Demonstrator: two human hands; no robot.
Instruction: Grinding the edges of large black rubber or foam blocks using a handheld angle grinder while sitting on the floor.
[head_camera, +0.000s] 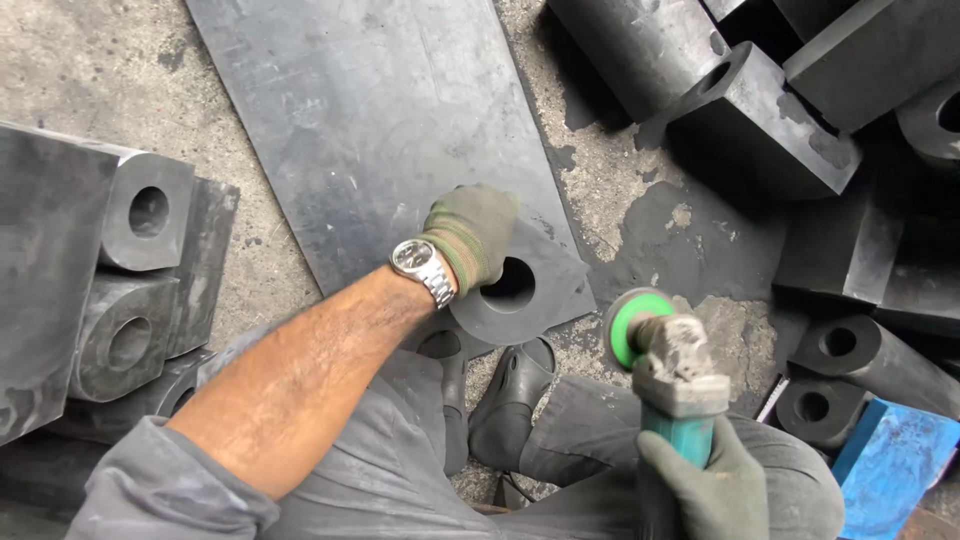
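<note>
Rubber block (530, 290) with hole — probably heavy, stiff; left hand (470, 235) clasps its far edge. Right hand (705, 485) wraps grinder (665, 370).

Rough concrete floor (640, 190), grey, stained with dark patches. Large flat dark sheet (370, 120) lies on it, running from top edge toward centre. Black block with round hole (525, 285) rests at sheet's near corner, partly on floor. Stack of similar holed blocks (130, 290) at left. More black blocks and cylinders (800, 120) heaped top right. Holed cylinders (850, 360) lie right, beside blue object (895, 450). Black rubber boots (510, 385) stand on floor.
</note>
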